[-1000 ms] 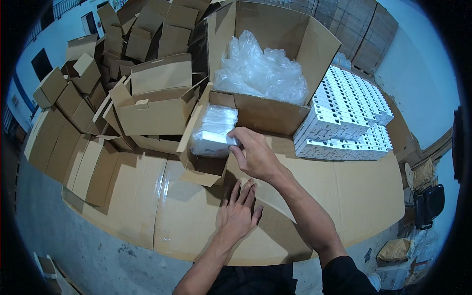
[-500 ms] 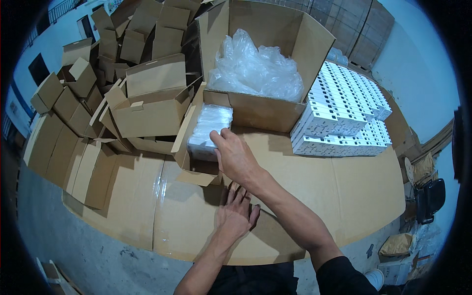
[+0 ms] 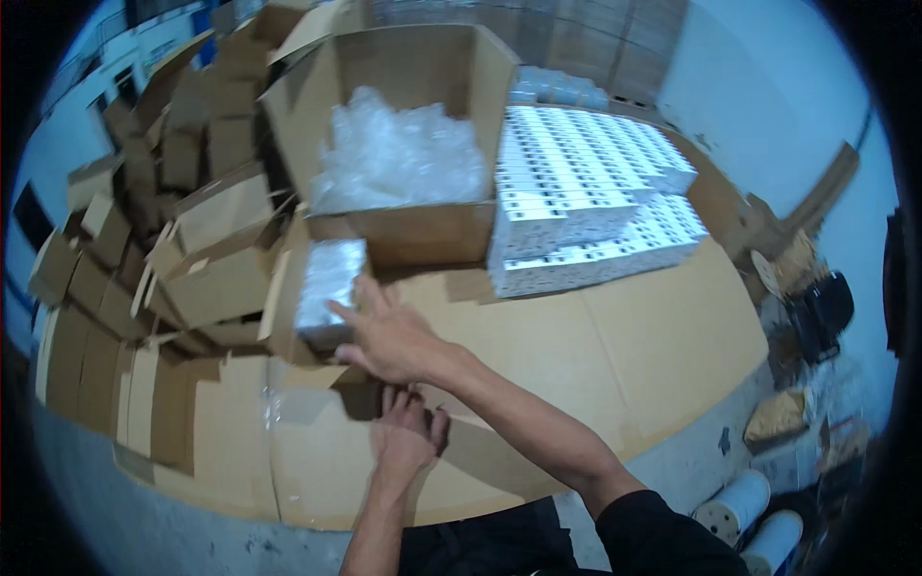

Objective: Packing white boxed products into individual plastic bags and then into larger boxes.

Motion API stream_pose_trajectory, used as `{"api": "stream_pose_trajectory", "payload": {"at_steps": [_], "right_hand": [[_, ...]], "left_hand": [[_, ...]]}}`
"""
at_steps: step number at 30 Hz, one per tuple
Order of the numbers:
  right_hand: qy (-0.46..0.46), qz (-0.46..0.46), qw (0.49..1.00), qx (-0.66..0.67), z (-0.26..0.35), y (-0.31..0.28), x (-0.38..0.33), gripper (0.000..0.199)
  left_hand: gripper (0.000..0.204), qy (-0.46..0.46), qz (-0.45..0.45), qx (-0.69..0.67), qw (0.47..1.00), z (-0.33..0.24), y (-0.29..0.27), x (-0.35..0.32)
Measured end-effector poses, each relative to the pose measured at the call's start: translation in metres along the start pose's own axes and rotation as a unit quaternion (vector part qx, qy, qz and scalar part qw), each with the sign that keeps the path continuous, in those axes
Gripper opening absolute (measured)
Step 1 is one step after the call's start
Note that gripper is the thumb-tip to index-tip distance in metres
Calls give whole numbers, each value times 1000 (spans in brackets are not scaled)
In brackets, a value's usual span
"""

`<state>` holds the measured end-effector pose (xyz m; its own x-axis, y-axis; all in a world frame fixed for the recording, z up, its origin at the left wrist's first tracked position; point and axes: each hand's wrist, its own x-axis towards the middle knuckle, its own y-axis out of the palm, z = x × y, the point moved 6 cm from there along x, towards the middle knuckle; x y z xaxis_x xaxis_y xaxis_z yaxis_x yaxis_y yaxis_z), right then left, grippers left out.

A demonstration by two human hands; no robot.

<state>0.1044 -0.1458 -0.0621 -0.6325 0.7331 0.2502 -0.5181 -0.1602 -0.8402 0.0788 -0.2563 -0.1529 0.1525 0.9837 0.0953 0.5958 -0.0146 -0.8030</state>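
Spreading its fingers loosely, the right hand (image 3: 389,336) lies at the right side of the plastic-wrapped packets (image 3: 331,276) inside the small open carton (image 3: 282,305), where a second ago thumb and fingertips pinched the near end. No firm hold shows now; whether it presses, I cannot tell. The packets line up within the carton, so they look settled. Just in front of the carton, the left hand (image 3: 403,440), half open, rests on the table (image 3: 595,370), holding nothing visible. Behind the carton stands a bigger box (image 3: 427,237) of clear plastic (image 3: 399,158); right of it, stacked white boxes (image 3: 562,230).
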Motion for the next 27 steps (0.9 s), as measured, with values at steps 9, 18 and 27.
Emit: {"api": "stream_pose_trajectory", "payload": {"at_steps": [9, 18, 27], "right_hand": [[62, 61, 993, 76, -90, -87, -115, 64], [179, 1, 983, 42, -212, -216, -212, 32], [265, -287, 910, -142, -387, -363, -254, 30]], "left_hand": [[67, 18, -51, 134, 989, -19, 3, 31], [43, 42, -123, 78, 988, -15, 11, 109], [38, 54, -128, 63, 988, -9, 12, 135]]}}
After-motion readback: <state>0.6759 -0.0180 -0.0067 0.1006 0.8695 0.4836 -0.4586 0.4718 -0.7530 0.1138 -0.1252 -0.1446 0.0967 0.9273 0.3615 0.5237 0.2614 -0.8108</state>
